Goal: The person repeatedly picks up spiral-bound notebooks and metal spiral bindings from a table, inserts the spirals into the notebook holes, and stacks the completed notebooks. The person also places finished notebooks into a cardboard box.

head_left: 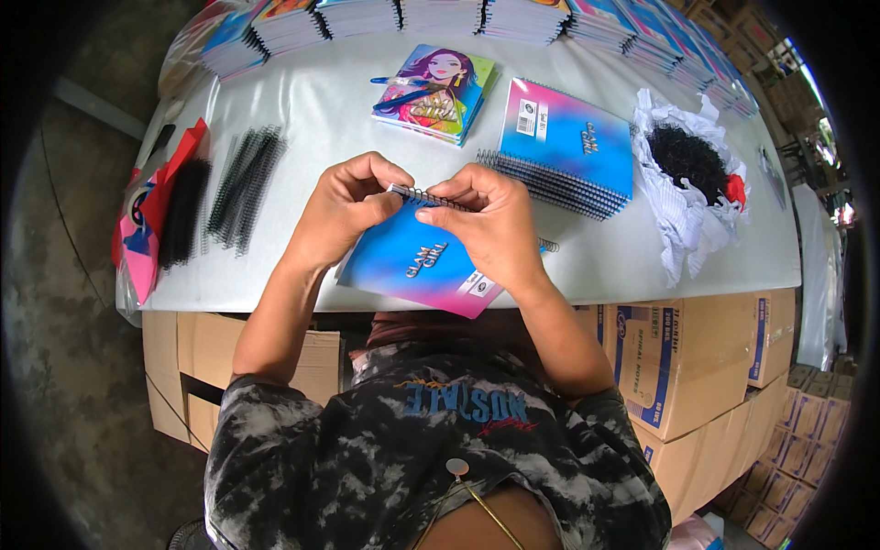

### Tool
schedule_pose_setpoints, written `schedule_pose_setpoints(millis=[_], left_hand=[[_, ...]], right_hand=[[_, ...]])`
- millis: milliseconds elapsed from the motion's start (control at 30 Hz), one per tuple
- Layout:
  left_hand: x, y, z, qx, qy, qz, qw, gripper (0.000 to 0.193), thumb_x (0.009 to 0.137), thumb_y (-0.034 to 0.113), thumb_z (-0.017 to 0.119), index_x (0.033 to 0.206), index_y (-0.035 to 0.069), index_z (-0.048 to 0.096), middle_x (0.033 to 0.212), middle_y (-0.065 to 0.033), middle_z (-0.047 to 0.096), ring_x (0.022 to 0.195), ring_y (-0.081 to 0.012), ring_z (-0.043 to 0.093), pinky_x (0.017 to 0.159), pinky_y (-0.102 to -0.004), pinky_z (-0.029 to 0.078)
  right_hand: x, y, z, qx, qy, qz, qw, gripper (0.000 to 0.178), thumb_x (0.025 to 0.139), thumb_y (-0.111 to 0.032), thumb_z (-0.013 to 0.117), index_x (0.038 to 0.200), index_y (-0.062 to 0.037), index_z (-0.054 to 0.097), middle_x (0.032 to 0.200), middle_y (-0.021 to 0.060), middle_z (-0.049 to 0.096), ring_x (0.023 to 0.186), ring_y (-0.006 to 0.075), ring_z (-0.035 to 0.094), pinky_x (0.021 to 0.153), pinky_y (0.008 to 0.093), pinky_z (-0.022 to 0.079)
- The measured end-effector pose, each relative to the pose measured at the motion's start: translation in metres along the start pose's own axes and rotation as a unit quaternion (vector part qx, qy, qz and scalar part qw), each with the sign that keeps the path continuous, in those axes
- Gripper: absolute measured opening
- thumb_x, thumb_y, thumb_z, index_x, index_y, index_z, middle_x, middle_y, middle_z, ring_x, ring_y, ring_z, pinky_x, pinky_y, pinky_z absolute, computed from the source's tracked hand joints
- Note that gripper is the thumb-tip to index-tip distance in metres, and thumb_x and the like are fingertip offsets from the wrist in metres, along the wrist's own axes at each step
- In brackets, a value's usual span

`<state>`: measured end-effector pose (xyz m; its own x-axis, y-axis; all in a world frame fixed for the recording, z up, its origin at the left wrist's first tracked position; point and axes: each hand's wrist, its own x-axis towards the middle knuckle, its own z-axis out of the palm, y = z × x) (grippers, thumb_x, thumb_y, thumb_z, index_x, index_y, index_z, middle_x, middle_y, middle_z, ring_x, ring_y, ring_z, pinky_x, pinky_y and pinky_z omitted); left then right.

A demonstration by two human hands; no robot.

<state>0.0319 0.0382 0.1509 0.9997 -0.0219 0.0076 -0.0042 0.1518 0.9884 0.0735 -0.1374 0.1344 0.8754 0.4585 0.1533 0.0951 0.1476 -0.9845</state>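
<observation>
A blue and pink notebook [403, 247] lies tilted near the table's front edge, right in front of me. A black spiral binding coil [423, 195] runs along its far edge, and the coil's loose end [549, 246] sticks out past my right wrist. My left hand [353, 202] is closed in a pinch at the notebook's far left corner, by the coil's end. The thumb and fingers of my right hand [486, 215] pinch the coil and the notebook's edge a little farther right. Part of the coil is hidden behind that hand.
Loose black coils [246, 183] lie at left beside a red and pink wrapper [151, 220]. Farther back are notebooks with pens on top [435, 92], and a bound notebook stack [568, 147] stands right. A crumpled cloth [674, 220] holds tangled black scraps [686, 163]. Cardboard boxes [706, 357] sit below the table.
</observation>
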Motion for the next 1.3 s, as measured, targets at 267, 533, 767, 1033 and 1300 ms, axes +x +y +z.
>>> schedule_pose_setpoints(millis=[267, 533, 767, 1033, 1300], left_hand=[[0.016, 0.002, 0.002, 0.106, -0.082, 0.027, 0.991, 0.01, 0.076, 0.004, 0.063, 0.085, 0.003, 0.06, 0.08, -0.002, 0.06, 0.072, -0.007, 0.053, 0.065, -0.0213, 0.042], [0.066, 0.048, 0.069, 0.22, 0.158, 0.276, 0.922, 0.019, 0.085, 0.014, 0.061, 0.093, -0.003, 0.062, 0.074, -0.0037, 0.06, 0.064, -0.0063, 0.05, 0.057, -0.0192, 0.04], [0.167, -0.089, 0.085, 0.537, 0.171, 0.168, 0.809, 0.028, 0.082, 0.021, 0.059, 0.103, 0.002, 0.059, 0.091, -0.0194, 0.056, 0.089, -0.0303, 0.055, 0.074, -0.0414, 0.044], [0.141, -0.125, 0.11, 0.258, 0.301, 0.242, 0.886, 0.023, 0.088, 0.02, 0.056, 0.076, 0.001, 0.054, 0.069, -0.0075, 0.051, 0.061, -0.0146, 0.046, 0.058, -0.0284, 0.04], [0.143, -0.138, 0.112, 0.13, 0.32, 0.252, 0.904, 0.027, 0.091, 0.023, 0.053, 0.075, 0.003, 0.048, 0.064, -0.0003, 0.046, 0.059, -0.0065, 0.038, 0.053, -0.0217, 0.035]], right_hand=[[-0.009, -0.003, -0.009, -0.064, 0.06, -0.046, 0.995, 0.018, 0.067, 0.002, 0.073, 0.08, 0.001, 0.06, 0.079, 0.0065, 0.063, 0.069, 0.0099, 0.06, 0.064, 0.0232, 0.049], [-0.009, -0.007, -0.149, -0.166, 0.431, -0.258, 0.849, 0.042, 0.09, -0.027, 0.051, 0.12, 0.0029, 0.049, 0.113, 0.0161, 0.057, 0.104, 0.0191, 0.053, 0.092, 0.0311, 0.04], [0.011, 0.085, -0.187, 0.018, 0.389, -0.197, 0.9, 0.057, 0.094, -0.039, 0.036, 0.122, 0.0102, 0.043, 0.124, 0.0156, 0.048, 0.114, 0.0221, 0.045, 0.098, 0.0313, 0.031], [0.018, 0.104, -0.18, -0.041, 0.509, -0.24, 0.825, 0.021, 0.086, -0.013, 0.059, 0.099, 0.0009, 0.05, 0.1, 0.0101, 0.059, 0.087, 0.0144, 0.054, 0.081, 0.0274, 0.043], [0.014, 0.103, -0.182, -0.181, 0.523, -0.241, 0.797, 0.014, 0.079, -0.009, 0.064, 0.089, -0.0005, 0.057, 0.091, 0.0079, 0.054, 0.081, 0.0179, 0.053, 0.074, 0.0282, 0.045]])
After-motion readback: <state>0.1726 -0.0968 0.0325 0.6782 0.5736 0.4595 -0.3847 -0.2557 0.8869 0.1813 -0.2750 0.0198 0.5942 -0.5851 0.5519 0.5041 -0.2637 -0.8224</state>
